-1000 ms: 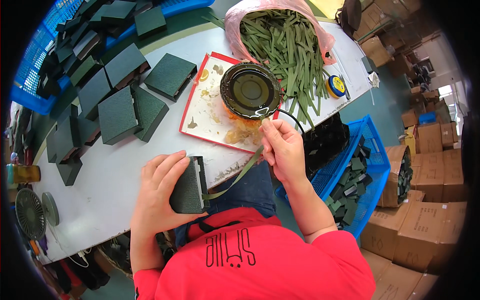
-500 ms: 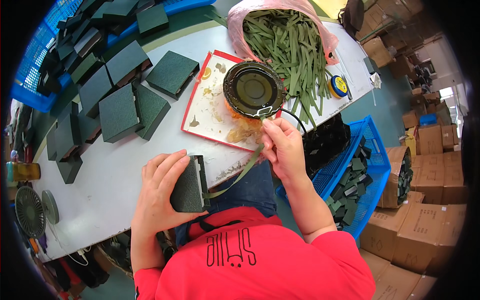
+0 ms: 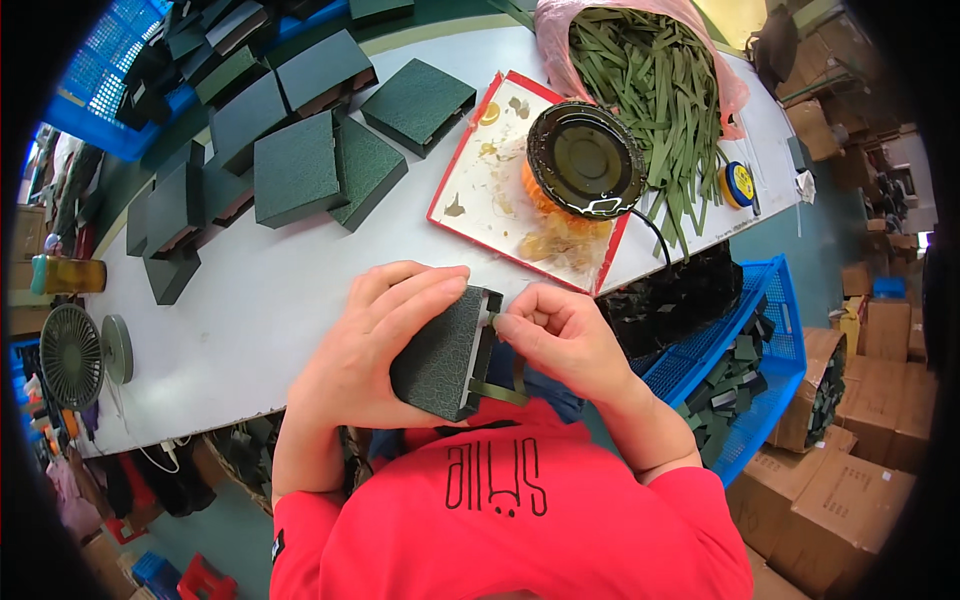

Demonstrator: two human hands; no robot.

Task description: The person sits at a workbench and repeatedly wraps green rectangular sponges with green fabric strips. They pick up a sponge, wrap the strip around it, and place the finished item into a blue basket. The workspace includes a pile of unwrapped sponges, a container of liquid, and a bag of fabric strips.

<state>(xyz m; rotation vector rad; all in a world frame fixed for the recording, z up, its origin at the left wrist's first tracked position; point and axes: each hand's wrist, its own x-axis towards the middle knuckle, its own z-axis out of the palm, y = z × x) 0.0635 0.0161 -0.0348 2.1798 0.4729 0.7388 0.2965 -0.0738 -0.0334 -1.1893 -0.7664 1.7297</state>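
Note:
My left hand [image 3: 375,345] is wrapped round a small dark green textured box [image 3: 440,355], held above the table's front edge. From the box's right side a green ribbon [image 3: 500,393] loops out. My right hand [image 3: 572,340] pinches the ribbon's other end against that same side, near its far corner. Beyond my hands, a round black pot [image 3: 585,160] with shiny dark liquid stands on a stained white board [image 3: 478,190] with a red border. Behind it a pink plastic bag [image 3: 556,40] spills many loose green ribbons [image 3: 640,85].
Several dark green boxes [image 3: 300,170] lie piled at the left of the white table [image 3: 250,320]. A blue crate [image 3: 110,70] of boxes is behind them. At right are a yellow-and-blue round tin [image 3: 738,185], a blue crate [image 3: 790,340] of small green pieces and cardboard cartons [image 3: 850,490]. A fan [image 3: 72,355] stands left.
My right hand has brought the ribbon end from the pot's rim down to the box's side. The box, in my left hand, has tilted. The whole view has shifted.

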